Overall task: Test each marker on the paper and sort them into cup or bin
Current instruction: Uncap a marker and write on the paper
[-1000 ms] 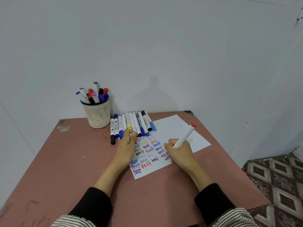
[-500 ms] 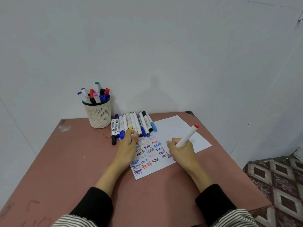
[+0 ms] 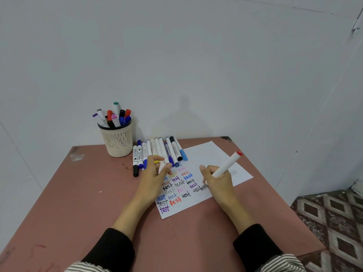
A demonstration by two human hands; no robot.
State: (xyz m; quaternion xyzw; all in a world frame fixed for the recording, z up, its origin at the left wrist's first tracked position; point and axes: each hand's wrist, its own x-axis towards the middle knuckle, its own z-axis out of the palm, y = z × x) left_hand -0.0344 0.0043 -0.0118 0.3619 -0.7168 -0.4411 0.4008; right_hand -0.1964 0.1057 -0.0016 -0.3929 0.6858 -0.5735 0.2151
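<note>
One white marker (image 3: 225, 165) with a red end cap slants in the right hand (image 3: 218, 181), gripped, tip on the paper (image 3: 214, 154) beside rows of "test". Left hand (image 3: 155, 173) pinches a white cap (image 3: 162, 167), resting on the sheet's edge near the marker row (image 3: 157, 152) and cup (image 3: 117, 140).

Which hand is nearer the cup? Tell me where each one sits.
Left. The left hand rests on the paper's near-left part, just right of and in front of the cup. The right hand holds a marker farther right, across the paper.
</note>
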